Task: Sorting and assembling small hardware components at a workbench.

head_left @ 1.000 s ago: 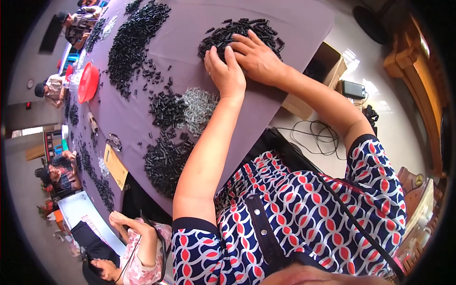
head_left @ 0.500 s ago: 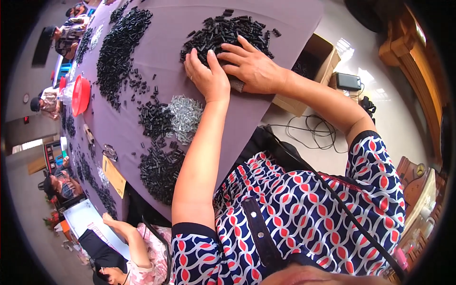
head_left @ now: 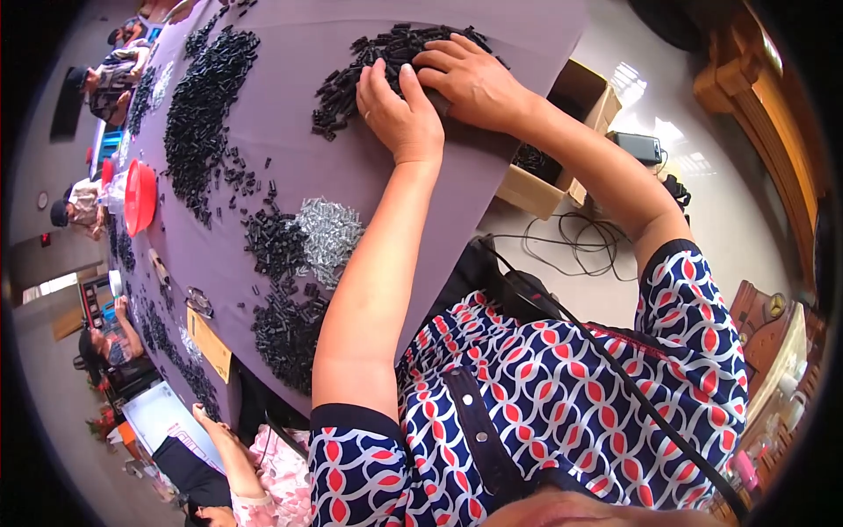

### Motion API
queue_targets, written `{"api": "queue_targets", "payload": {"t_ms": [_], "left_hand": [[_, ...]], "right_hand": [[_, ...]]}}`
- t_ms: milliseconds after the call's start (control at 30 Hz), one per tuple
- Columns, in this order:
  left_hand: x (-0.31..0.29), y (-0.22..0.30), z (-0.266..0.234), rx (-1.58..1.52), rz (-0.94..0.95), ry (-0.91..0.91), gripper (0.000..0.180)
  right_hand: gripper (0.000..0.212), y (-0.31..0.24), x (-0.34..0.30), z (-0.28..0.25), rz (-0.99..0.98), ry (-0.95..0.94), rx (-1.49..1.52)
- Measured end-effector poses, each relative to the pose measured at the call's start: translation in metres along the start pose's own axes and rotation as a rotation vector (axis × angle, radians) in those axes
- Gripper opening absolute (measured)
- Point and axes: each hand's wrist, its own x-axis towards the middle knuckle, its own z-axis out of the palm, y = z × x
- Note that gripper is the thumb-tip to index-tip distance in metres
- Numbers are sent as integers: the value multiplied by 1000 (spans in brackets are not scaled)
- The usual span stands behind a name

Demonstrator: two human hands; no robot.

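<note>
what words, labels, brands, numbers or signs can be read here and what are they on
No text is readable.
Tan card: faint marks, too small to read.
White panel: pinkish-red marks, too blurred to read.
Small red light at far left: too small to tell whether it shows numbers.

On the table (head_left: pixel 290 114), a heap of parts (head_left: pixel 338 92) lies at the far right, the left hand (head_left: pixel 402 119) and right hand (head_left: pixel 474 86) at its near side. Another heap (head_left: pixel 206 114) lies left of it. Nearer, a pile of bits (head_left: pixel 329 237) sits right beside more parts (head_left: pixel 270 244); a further pile (head_left: pixel 283 338) lies nearer still. Left are a bowl (head_left: pixel 140 198) and, nearer, a clipboard (head_left: pixel 208 338). Right of the table stands a box (head_left: pixel 529 189), a cable (head_left: pixel 580 246) on the floor (head_left: pixel 707 228) just nearer.
</note>
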Motion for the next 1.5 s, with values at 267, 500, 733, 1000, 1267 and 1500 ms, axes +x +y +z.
{"api": "queue_targets", "payload": {"t_ms": [267,500,733,1000,1267,1500], "left_hand": [[0,13,20,9,79,-26,38],[-1,22,38,-26,165,-50,33],[-3,42,65,-101,217,-82,34],[-12,64,82,-189,194,-133,40],[10,35,40,-244,199,48,38],[36,-20,-25,-17,-119,303,42]], "right_hand": [[40,13,-13,-9,87,-14,6],[39,23,-37,-28,225,11,47],[38,32,-58,-49,348,79,47],[54,40,-75,-64,472,123,1],[42,77,-35,-44,285,365,220],[42,60,81,4,311,-81,69]]}}
